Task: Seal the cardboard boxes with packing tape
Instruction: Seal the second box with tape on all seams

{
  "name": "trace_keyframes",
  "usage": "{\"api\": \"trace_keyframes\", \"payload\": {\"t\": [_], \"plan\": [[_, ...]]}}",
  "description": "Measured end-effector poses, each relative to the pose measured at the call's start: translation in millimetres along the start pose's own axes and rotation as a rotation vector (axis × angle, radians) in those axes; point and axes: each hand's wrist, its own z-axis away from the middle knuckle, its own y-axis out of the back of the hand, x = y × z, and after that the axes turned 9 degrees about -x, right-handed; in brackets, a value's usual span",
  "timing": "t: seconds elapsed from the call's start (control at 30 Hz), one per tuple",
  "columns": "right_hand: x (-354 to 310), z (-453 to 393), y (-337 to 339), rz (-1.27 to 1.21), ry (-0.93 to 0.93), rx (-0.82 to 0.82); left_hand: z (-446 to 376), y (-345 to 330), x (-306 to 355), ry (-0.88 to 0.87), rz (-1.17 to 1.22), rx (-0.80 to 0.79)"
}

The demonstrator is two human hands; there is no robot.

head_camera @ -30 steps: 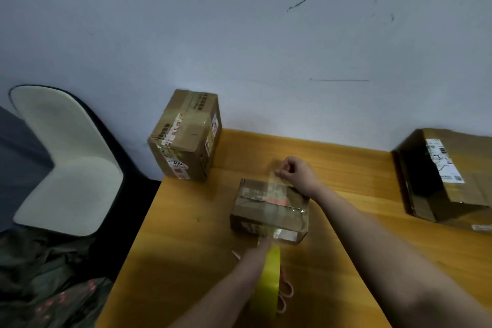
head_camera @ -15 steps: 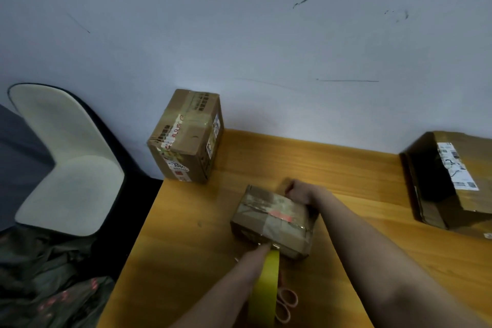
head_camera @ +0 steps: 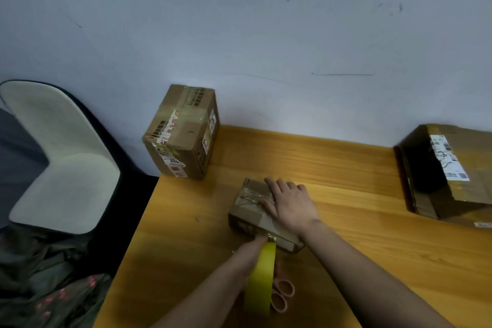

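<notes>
A small cardboard box [head_camera: 246, 210] lies on the wooden table [head_camera: 346, 173] in front of me, with clear tape across its top. My right hand [head_camera: 288, 204] lies flat on the box top, fingers straight and pressing on the tape. My left hand [head_camera: 253, 250] holds a yellow roll of packing tape [head_camera: 261, 279] at the box's near edge, with the tape running from the roll onto the box.
A taller taped box [head_camera: 181, 133] stands at the table's back left corner against the wall. A large dark box [head_camera: 452, 173] sits at the right. Pink-handled scissors [head_camera: 283, 295] lie just behind the roll. A pale chair [head_camera: 58, 157] stands left of the table.
My right hand has moved from the box's far edge onto its top and flattened out over the tape. The left hand and roll stayed at the near edge.
</notes>
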Motion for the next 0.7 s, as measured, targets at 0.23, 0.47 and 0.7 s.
{"api": "trace_keyframes", "payload": {"t": [0.23, 0.47, 0.7], "plan": [[-15, 20, -9, 0.089, 0.135, 0.03, 12, -7, 5, -0.034, -0.033, -0.01], [-21, 36, -15, -0.057, 0.158, 0.064, 25, -15, 18, -0.012, -0.021, -0.054], [0, 55, -26, -0.191, 0.16, 0.292, 40, -5, -8, -0.163, 0.035, -0.113]]}}
